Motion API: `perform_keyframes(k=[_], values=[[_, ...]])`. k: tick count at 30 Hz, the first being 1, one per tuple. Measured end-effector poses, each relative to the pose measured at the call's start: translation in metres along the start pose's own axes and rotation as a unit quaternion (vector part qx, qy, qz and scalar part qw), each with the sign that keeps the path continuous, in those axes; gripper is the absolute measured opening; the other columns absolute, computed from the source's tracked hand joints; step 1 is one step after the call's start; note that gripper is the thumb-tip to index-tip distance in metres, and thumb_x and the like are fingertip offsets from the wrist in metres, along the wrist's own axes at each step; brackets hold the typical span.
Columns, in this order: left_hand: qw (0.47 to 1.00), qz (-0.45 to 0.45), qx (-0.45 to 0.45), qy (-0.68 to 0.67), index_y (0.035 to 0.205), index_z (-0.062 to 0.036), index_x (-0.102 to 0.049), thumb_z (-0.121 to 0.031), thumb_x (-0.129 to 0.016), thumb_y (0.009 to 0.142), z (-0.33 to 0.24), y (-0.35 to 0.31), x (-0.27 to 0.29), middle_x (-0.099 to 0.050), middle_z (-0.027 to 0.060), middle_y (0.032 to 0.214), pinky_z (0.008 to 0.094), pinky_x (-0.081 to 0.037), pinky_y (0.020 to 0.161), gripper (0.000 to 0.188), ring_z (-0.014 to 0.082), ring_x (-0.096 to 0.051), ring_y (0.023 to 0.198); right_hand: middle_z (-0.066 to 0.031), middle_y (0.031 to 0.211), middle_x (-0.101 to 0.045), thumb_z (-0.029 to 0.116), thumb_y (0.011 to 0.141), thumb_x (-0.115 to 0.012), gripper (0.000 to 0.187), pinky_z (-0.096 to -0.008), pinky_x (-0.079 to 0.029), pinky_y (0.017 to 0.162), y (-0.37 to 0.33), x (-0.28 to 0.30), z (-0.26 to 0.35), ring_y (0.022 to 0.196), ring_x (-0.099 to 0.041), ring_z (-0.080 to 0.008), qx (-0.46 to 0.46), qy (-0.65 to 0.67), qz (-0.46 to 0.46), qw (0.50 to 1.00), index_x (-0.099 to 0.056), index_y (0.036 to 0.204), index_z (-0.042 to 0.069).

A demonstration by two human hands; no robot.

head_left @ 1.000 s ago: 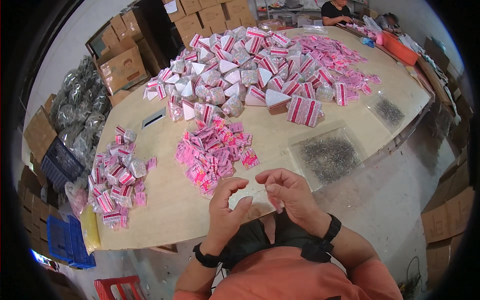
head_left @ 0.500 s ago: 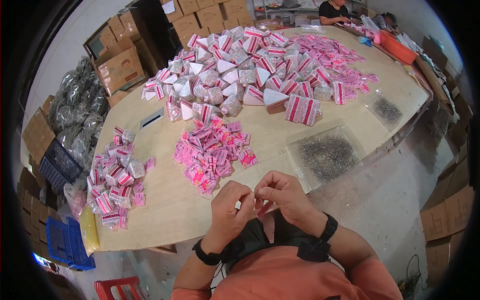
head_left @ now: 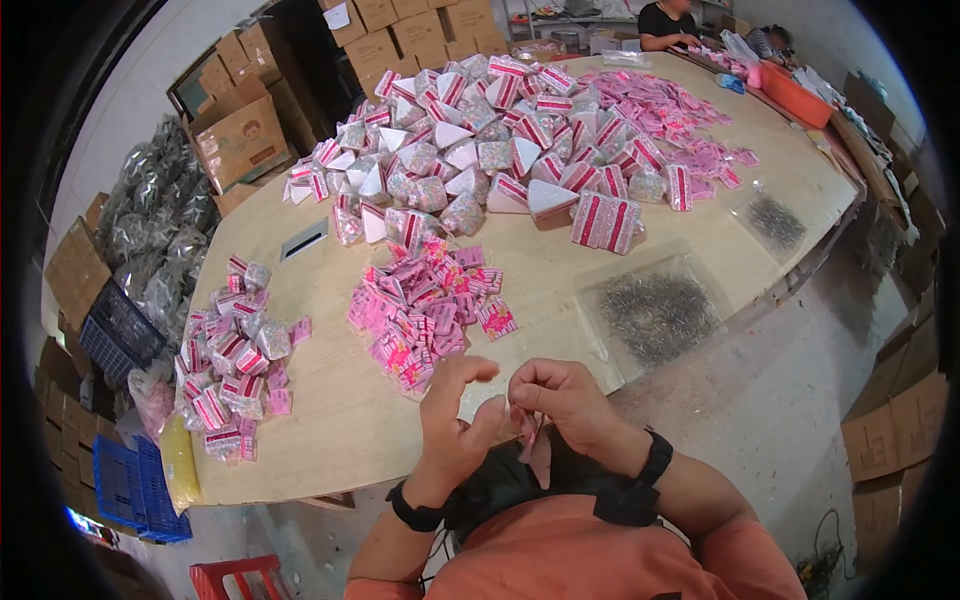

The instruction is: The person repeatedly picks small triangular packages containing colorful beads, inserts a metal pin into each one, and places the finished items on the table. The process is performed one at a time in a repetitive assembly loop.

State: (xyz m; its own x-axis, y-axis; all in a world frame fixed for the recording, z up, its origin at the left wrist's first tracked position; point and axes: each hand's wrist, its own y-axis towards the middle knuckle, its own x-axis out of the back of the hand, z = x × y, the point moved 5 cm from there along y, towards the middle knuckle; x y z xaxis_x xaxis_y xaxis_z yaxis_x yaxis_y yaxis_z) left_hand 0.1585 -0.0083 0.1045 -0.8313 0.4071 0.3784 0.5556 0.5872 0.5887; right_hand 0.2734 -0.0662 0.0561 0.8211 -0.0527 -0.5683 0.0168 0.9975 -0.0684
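Note:
My right hand (head_left: 575, 405) is closed in a pinch on a small pink card (head_left: 530, 430), which hangs below the fingertips near the table's front edge. Just to its left, my left hand (head_left: 455, 420) has thumb and forefinger spread apart, with nothing visible between them. Whether anything thin runs between the two hands is too small to tell. Beyond them lies a loose heap of pink printed cards (head_left: 425, 310). At the right, a shallow clear tray (head_left: 590, 310) holds many small dark metal pieces (head_left: 655, 310).
A big pile of clear bags with pink-and-white headers (head_left: 470, 150) covers the table's far half. A smaller bagged pile (head_left: 235, 350) lies left. A second small tray (head_left: 775, 222) sits right. Blue crates (head_left: 125, 480) and a red stool (head_left: 235, 580) stand leftward. A co-worker (head_left: 665, 25) sits far right.
My left hand's fingers have opened and drawn away from the right fingertips. The right hand has lowered slightly, and more of the pink card shows beneath it.

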Motion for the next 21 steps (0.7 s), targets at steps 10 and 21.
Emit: perform_keyframes(k=[10, 21], values=[[0.974, 0.22, 0.047, -0.033, 0.108, -0.0008, -0.056, -0.028, -0.064, 0.076, -0.001, 0.008, -0.005, -0.06, 0.0134, 0.103, 0.0343, -0.043, 0.083, 0.042, 0.0258, -0.058, 0.095, -0.0035, 0.063, -0.056, 0.012, 0.084, -0.06, 0.012, -0.0177, -0.041, 0.045, -0.001, 0.008, -0.005, 0.049, -0.051, -0.0064, -0.06, -0.036, 0.034, 0.997, -0.057, 0.078, 0.002], [0.969, 0.243, 0.014, 0.044, 0.089, -0.0037, -0.057, -0.017, -0.068, 0.073, -0.008, 0.006, 0.01, -0.058, 0.0105, 0.08, 0.0332, -0.045, 0.065, 0.023, 0.0264, -0.057, 0.074, -0.0049, 0.062, -0.057, 0.013, 0.085, -0.058, 0.012, -0.0176, -0.042, 0.046, 0.001, 0.012, -0.01, 0.05, -0.053, -0.0076, -0.127, 0.006, 0.087, 0.988, -0.057, 0.078, 0.003]])
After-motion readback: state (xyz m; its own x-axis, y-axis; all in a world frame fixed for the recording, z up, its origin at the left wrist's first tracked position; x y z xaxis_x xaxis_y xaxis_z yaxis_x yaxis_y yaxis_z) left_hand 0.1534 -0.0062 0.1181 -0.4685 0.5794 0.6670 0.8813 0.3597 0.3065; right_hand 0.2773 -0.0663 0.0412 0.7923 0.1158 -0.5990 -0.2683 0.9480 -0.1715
